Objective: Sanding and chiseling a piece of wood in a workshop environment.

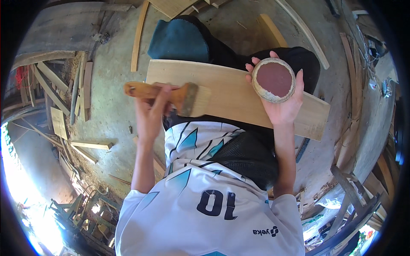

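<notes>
Beyond the white shirt, the left hand grips the wooden handle of a broad brush, its pale bristles over a long, flat, fine-grained board across the thighs, while the right hand cradles a crusty-rimmed round container with a smooth maroon top. Brushing the board seems the step in hand, and another stroke calls for even pressure; farther out, wooden strips lie on the concrete floor.

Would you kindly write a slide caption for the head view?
Left hand holds a brush, right hand a round pale-rimmed pot, over a wooden board.
</notes>
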The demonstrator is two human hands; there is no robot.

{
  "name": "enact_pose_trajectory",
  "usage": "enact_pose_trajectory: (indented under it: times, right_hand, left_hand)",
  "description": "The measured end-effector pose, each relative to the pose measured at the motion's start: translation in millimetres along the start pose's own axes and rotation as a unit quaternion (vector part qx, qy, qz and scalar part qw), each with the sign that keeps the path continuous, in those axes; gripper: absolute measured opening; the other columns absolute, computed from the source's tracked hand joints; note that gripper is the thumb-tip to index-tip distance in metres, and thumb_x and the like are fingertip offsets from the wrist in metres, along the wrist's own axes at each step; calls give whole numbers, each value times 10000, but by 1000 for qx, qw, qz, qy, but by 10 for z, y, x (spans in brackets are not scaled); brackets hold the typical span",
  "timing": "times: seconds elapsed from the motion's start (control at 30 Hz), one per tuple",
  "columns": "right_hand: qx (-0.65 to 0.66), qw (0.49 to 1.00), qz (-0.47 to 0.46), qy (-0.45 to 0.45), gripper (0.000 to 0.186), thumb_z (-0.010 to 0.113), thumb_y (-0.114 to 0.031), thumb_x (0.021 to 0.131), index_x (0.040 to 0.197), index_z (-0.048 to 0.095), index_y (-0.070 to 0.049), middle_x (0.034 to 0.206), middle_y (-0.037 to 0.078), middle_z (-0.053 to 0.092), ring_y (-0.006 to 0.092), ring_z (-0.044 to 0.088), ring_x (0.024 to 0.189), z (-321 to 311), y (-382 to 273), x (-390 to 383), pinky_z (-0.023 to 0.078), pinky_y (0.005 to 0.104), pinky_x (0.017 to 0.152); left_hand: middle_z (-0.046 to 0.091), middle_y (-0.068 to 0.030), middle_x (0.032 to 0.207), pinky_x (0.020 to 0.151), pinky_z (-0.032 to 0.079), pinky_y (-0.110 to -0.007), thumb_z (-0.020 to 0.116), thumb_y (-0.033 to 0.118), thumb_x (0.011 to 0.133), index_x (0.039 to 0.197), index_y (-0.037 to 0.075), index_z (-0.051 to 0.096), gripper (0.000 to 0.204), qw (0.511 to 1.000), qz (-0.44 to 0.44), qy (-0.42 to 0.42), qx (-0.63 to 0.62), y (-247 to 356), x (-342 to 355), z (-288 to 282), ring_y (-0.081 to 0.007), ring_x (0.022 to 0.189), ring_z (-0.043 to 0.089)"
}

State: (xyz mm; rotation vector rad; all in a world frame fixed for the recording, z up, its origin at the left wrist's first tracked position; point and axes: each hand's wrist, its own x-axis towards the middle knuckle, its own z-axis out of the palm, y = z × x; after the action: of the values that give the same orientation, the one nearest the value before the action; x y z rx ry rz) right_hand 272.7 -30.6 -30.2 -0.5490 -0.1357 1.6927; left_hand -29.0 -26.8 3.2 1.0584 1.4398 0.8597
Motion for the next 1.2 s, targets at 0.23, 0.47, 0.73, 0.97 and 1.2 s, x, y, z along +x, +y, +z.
enact_pose_trajectory:
  times: [0.23,0.47,0.73,0.97,1.2]
  right_hand:
    - [-4,999,-8,31,788,323,-658,997,1485,372,-41,1387,281,508,457,494,1291,46,5,8,425,533,1070]
    - [1,999,-4,36,777,314,-646,1004,1486,370,-39,1389,282,505,462,482,1301,53,-2,5,420,533,1076]
    - [2,999,-4,41,767,314,-648,1002,1484,380,-53,1387,272,514,456,482,1304,62,-25,3,419,531,1073]
    - [10,999,-1,30,772,314,-661,994,1474,393,-62,1387,259,524,452,486,1302,27,-19,0,427,528,1063]
    - [-10,999,-7,33,784,310,-658,996,1502,354,-62,1436,263,481,449,449,1343,43,-39,-26,398,529,1100]
  left_hand:
    - [607,5,680,543,401,-225,651,308,980,963,33,762,297,956,47,207,205,144,37,-689,-43,573,496]
    - [712,-86,735,630,515,-314,647,281,979,963,41,753,263,852,179,273,408,162,-58,-536,-180,646,677]
    - [711,-86,719,602,531,-315,649,283,980,927,57,744,251,848,198,253,422,185,-73,-456,-180,647,708]
    - [580,-99,599,495,449,-362,714,149,907,812,85,641,136,892,231,106,375,200,-202,276,-233,521,617]
    - [526,-96,582,489,413,-382,702,100,888,773,66,563,183,922,253,-22,291,335,-295,846,-287,488,533]
